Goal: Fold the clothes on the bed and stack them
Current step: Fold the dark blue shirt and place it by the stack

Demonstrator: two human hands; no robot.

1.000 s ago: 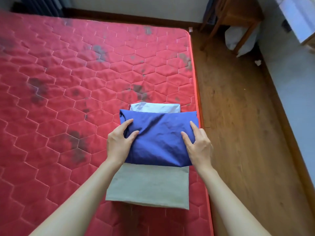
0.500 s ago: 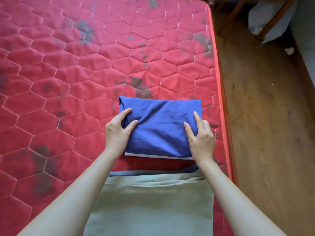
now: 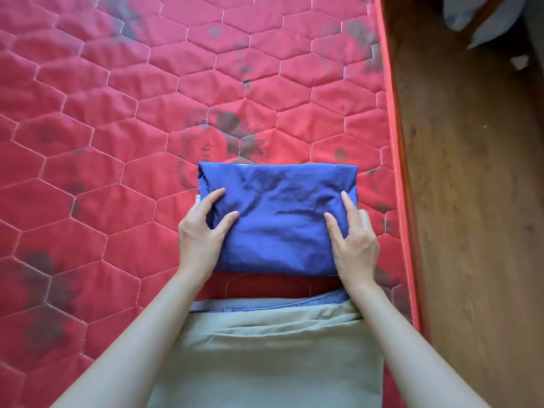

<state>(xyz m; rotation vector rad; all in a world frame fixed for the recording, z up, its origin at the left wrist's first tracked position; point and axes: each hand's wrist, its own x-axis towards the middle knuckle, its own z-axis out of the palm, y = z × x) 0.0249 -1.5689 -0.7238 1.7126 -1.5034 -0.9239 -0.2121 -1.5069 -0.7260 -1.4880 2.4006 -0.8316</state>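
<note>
A folded dark-blue cotton garment [image 3: 279,219] is held at its two side edges on the red quilted mattress [image 3: 117,142], near the mattress's right border. The left hand [image 3: 203,228] is clasped round the left edge, thumb on top and fingers tucked beneath. The right hand [image 3: 354,241] is clasped round the right edge likewise. Both forearms are stretched forward over a folded grey-green cloth [image 3: 265,357], beneath which a light-blue denim piece [image 3: 265,303] is seen.
</note>
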